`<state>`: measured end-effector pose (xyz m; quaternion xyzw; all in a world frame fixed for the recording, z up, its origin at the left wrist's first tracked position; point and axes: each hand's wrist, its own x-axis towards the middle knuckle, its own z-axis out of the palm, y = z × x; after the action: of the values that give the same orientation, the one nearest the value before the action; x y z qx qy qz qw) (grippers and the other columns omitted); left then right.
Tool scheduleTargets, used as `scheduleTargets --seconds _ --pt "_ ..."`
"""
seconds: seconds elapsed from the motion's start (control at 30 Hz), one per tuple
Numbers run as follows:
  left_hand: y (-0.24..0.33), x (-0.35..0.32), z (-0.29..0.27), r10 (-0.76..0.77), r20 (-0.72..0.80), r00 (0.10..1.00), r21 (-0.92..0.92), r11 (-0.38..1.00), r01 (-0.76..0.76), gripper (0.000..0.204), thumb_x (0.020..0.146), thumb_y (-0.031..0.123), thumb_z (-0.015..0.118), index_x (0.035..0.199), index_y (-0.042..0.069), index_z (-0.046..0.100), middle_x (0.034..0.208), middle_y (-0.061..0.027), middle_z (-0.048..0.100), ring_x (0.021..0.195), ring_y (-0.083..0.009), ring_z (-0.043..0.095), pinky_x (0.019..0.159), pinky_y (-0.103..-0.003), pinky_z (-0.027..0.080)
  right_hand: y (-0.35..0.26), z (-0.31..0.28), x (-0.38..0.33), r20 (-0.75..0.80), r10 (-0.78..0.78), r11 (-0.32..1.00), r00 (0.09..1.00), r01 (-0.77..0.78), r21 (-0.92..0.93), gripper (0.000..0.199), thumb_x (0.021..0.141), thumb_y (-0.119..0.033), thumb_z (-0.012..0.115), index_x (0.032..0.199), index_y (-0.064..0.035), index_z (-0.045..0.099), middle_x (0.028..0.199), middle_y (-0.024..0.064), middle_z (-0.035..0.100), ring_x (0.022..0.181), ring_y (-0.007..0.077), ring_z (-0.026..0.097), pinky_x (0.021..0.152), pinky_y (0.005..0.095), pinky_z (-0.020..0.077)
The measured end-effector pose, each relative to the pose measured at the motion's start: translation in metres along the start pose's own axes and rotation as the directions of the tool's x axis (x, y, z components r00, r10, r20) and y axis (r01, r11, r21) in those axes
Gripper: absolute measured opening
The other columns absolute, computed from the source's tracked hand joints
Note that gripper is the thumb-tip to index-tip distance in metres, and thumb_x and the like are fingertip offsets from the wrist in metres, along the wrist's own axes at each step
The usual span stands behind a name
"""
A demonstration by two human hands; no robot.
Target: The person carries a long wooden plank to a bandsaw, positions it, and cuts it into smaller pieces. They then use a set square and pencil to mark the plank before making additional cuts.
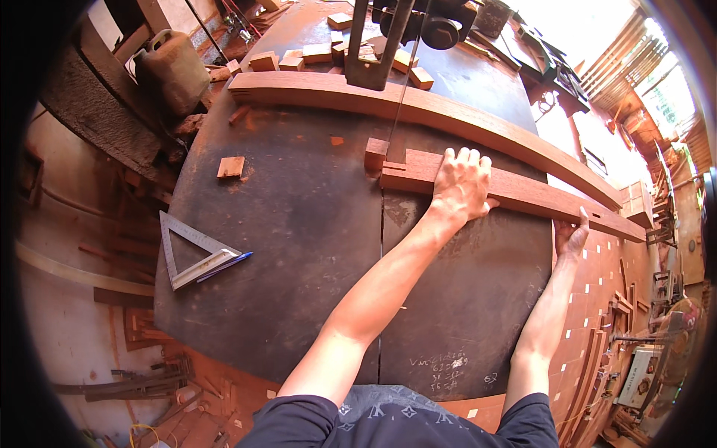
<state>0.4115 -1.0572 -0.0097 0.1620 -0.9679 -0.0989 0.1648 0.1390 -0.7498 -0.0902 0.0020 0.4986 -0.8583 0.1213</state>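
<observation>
- While the blade of a band saw (404, 78) stands just above it, a reddish wooden plank (523, 196) lies across the dark metal saw table (299, 224), running from the centre of the frame toward the right edge; its left end, cut to a notch, sits right beside the blade line.
- The left hand (461, 187) lies flat on top of the plank near that notched end, fingers spread and pressed down over the far edge, not closed around it.
- The right hand (571, 235) is at the plank's near edge, right of centre, where the board overhangs the table; the thumb rests against the wood, while the curl of the other fingers underneath is hidden.
- A small wood block (376, 155) stands just left of the plank's end, touching or nearly touching it.
- A longer curved timber (418, 110) arcs across the table behind the plank, from upper left to right.
- A loose offcut (231, 166) lies apart on the table, left of centre.
- A metal triangular square (193, 250) with a blue pen (225, 266) beside it rests at the table's left edge.
- More offcuts (314, 54) are heaped at the top, near a dusty plastic jug (172, 69) in the upper left.
</observation>
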Motion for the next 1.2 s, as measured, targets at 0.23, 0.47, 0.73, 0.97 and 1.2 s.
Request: scheduleTargets --seconds 0.23,0.47,0.73,0.97,1.2 --pt "-0.001 0.006 0.004 0.008 -0.019 1.0 -0.011 1.0 -0.008 0.072 0.077 0.064 0.086 0.119 0.008 0.068 0.113 -0.0089 0.068 0.114 -0.0233 0.064 0.101 -0.044 0.046 0.002 -0.003 0.007 0.05 -0.007 0.999 0.999 0.005 0.038 0.047 0.103 -0.027 0.068 0.14 -0.0011 0.054 0.135 0.0182 0.066 0.123 0.0329 0.067 0.108 0.0536 0.0561" --pt "-0.003 0.008 0.004 0.004 -0.01 1.0 -0.02 1.0 -0.004 0.072 0.077 0.063 0.087 0.12 0.008 0.068 0.112 -0.0092 0.069 0.114 -0.0235 0.065 0.101 -0.044 0.046 0.003 -0.002 0.008 0.088 -0.043 0.999 0.995 0.042 0.008 0.044 0.106 -0.025 0.066 0.14 -0.0008 0.054 0.133 0.0183 0.067 0.121 0.0325 0.068 0.109 0.0528 0.0557" --pt "-0.002 0.011 0.003 0.021 -0.029 0.999 -0.024 0.999 -0.021 0.071 0.077 0.063 0.087 0.119 0.008 0.068 0.113 -0.0098 0.07 0.114 -0.0236 0.065 0.101 -0.043 0.046 -0.002 -0.007 0.01 0.067 -0.052 0.999 0.996 0.052 -0.001 0.042 0.105 -0.023 0.067 0.139 -0.0005 0.054 0.132 0.0185 0.067 0.121 0.033 0.067 0.108 0.053 0.0565" --pt "-0.005 0.011 0.003 0.015 -0.018 1.0 -0.022 1.0 -0.015 0.072 0.077 0.063 0.087 0.12 0.008 0.068 0.113 -0.01 0.07 0.115 -0.0239 0.066 0.101 -0.044 0.046 0.002 -0.002 0.009 0.081 -0.051 0.999 0.995 0.05 0.015 0.044 0.106 -0.024 0.067 0.14 0.0001 0.054 0.132 0.0184 0.066 0.122 0.0329 0.066 0.108 0.0532 0.056" --pt "-0.006 0.012 0.004 0.015 -0.011 1.0 -0.012 1.0 -0.015 0.073 0.078 0.063 0.086 0.12 0.007 0.069 0.113 -0.0099 0.07 0.114 -0.0238 0.066 0.101 -0.044 0.046 0.002 -0.001 0.007 0.094 -0.028 0.999 0.995 0.025 0.032 0.044 0.106 -0.024 0.067 0.141 -0.0004 0.053 0.132 0.0178 0.066 0.124 0.0338 0.065 0.109 0.0539 0.0554"
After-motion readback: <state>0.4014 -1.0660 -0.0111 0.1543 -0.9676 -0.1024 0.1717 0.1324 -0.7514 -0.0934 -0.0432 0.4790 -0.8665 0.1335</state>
